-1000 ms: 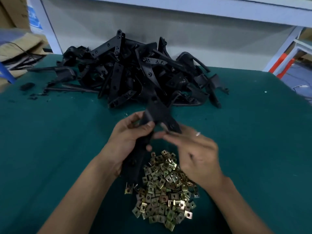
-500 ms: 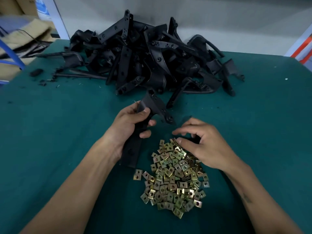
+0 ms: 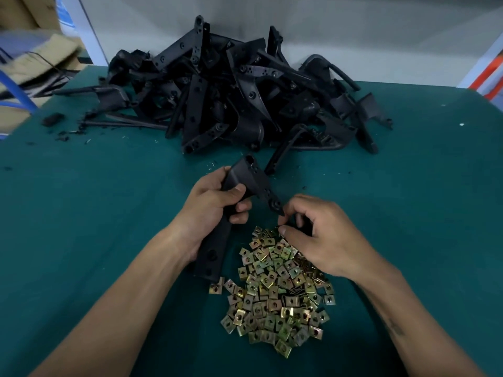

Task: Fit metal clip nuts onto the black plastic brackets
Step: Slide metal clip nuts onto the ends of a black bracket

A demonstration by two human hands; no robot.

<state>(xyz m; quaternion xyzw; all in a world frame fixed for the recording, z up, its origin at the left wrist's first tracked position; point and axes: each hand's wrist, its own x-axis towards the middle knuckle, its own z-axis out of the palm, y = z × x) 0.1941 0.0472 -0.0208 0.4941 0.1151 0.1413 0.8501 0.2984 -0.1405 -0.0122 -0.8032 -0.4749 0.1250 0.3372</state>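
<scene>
Two hands over green table [image 3: 81,213]; left [image 3: 209,210] grips bracket [image 3: 245,180]; right [image 3: 321,240] pinches clip nut.

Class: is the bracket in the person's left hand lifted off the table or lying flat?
Lifted. The left hand grips the bracket mid-length, its upper end tilted up.

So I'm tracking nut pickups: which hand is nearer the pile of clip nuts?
Right. The right hand is over the clip nuts pile's far edge; the left hand holds a bracket beside it.
</scene>
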